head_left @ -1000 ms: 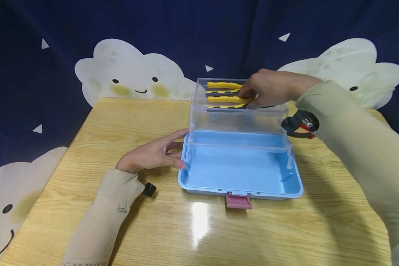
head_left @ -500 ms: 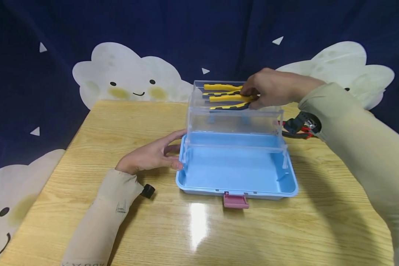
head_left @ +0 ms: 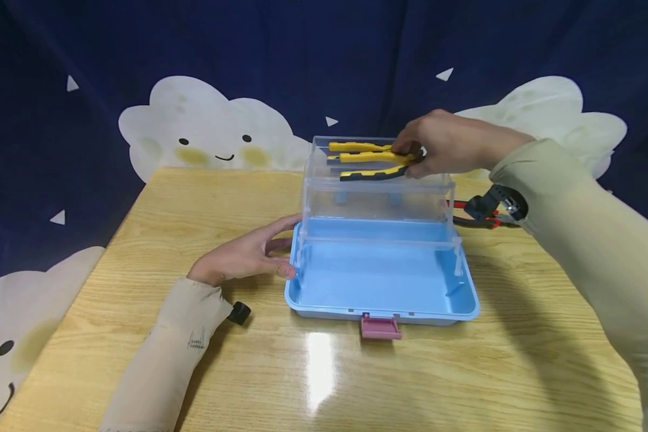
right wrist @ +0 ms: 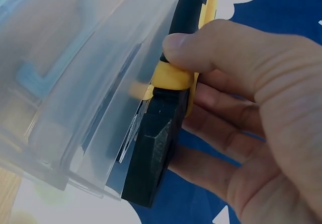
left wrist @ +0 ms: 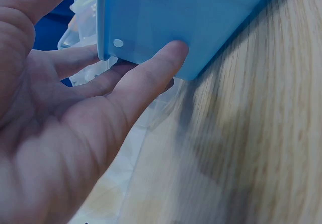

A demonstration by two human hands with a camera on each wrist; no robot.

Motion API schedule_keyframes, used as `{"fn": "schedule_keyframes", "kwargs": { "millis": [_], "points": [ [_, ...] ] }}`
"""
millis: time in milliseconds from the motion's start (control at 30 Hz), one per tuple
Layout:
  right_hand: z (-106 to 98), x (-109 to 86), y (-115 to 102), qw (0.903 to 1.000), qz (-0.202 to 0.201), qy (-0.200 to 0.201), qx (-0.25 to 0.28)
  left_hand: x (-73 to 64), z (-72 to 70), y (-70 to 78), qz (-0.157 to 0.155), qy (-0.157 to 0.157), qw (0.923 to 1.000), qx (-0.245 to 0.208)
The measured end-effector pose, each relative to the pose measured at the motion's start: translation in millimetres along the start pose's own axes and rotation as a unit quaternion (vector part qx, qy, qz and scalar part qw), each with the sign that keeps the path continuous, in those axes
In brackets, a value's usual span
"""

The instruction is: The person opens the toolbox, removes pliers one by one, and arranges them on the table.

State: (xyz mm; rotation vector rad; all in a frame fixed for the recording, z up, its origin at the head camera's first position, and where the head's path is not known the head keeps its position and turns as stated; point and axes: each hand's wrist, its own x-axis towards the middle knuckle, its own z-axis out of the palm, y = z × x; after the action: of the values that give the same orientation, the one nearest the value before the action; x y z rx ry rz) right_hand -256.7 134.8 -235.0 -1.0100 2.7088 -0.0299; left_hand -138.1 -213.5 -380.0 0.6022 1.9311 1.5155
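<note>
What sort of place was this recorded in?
Probably an indoor tabletop recording setup, though the wider room isn't visible: dark-blue cloud-print cloth hangs behind a light wood-grain table bearing an open light-blue plastic toolbox.

- Table (head_left: 248, 384): beneath the box (head_left: 378, 276); curtain (head_left: 324, 54) behind both
- Latch (head_left: 380, 329): at the middle of the box's front edge
- Trays (head_left: 324, 201): raised over the rear part of the box
- Held pliers (head_left: 369, 157): in the right hand (head_left: 445, 141), over the uppermost of the trays
- Second pliers (head_left: 356, 146): in that same tray, behind the held pliers
- Left hand (head_left: 243, 257): at the box's left end, against the outer wall
- Third pliers (head_left: 471, 222): on the table, to the right of the trays, partly behind the wrist camera (head_left: 480, 207)
</note>
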Motion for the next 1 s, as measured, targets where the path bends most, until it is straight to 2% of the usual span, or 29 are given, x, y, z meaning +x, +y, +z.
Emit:
{"fn": "schedule_keyframes", "kwargs": {
  "millis": [400, 600, 1000],
  "points": [
    [2, -11.3, -2, 0.9989, -0.015, 0.041, 0.020, 3.4, -3.8, -5.1, 0.003, 0.006, 0.9999, 0.016],
    [4, -14.0, -8, 0.9979, -0.026, 0.051, 0.031, 2.8, -4.7, -4.4, -0.003, 0.007, 0.9999, 0.011],
    [8, -25.8, -13, 0.9933, -0.048, 0.086, 0.059, 2.8, -5.2, -2.3, 0.006, 0.004, 0.9998, 0.018]
  ]
}}
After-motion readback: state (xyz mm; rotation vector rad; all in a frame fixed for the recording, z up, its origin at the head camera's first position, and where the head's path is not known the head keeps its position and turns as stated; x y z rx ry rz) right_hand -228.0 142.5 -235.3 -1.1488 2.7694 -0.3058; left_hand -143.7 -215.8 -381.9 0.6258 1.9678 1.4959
